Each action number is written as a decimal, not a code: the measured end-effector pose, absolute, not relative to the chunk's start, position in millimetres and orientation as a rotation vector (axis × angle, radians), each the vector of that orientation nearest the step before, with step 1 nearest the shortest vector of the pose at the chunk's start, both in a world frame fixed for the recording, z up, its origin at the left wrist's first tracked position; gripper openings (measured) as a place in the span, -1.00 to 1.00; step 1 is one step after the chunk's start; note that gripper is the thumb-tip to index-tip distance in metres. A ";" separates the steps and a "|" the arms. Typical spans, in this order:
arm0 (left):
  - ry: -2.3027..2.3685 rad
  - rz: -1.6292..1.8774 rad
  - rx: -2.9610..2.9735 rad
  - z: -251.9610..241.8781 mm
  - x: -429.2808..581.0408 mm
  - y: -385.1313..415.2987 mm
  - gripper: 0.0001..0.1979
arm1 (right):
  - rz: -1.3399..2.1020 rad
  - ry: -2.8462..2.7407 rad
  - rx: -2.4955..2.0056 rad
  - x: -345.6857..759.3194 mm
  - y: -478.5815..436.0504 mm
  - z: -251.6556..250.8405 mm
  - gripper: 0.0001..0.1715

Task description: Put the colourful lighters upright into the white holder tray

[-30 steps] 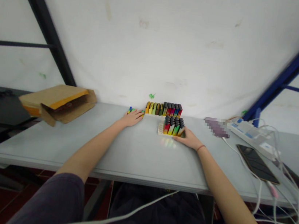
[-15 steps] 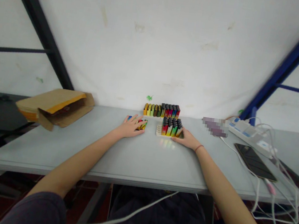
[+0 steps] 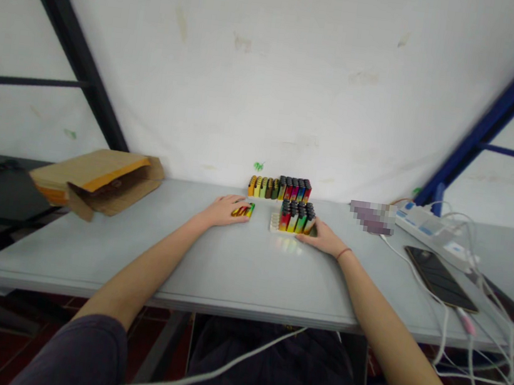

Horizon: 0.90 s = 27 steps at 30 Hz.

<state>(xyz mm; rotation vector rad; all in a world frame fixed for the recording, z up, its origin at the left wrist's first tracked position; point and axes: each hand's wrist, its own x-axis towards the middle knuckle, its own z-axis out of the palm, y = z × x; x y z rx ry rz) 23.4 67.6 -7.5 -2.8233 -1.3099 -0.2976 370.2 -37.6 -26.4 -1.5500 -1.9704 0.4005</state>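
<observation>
My left hand (image 3: 225, 210) lies on the grey table (image 3: 238, 266), fingers closed round a few colourful lighters (image 3: 242, 211) that poke out to the right. My right hand (image 3: 325, 237) rests against the right side of a white tray (image 3: 275, 223) packed with upright lighters (image 3: 297, 217) with black tops. Its fingers curl on the tray's edge. Behind the tray, a row of lighters (image 3: 280, 188) stands against the wall.
An open brown cardboard box (image 3: 95, 179) lies on its side at the left. At the right are a power strip (image 3: 432, 230), a dark phone (image 3: 439, 278) and several loose white cables (image 3: 478, 348). A white cable (image 3: 195, 377) crosses my lap.
My left hand pulled back from the far loose lighters towards the tray and closed on a few of them. My right hand stayed at the tray.
</observation>
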 end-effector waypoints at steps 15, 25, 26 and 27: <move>-2.016 -0.243 -2.403 0.6 3.7 80.8 -0.54 | 0.394 -1.965 -1.567 370.9 -36.1 -28.2 -0.41; -2.023 -0.275 -2.360 -8.9 4.9 82.4 -0.61 | 0.452 -1.943 -1.506 373.5 -34.2 -30.6 -0.37; -2.032 -0.308 -2.339 -9.7 4.3 82.0 -0.62 | 0.454 -1.945 -1.504 373.4 -34.2 -30.7 -0.37; -2.043 -0.361 -2.316 -9.9 3.9 81.3 -0.62 | 0.456 -1.948 -1.504 373.4 -34.1 -30.8 -0.37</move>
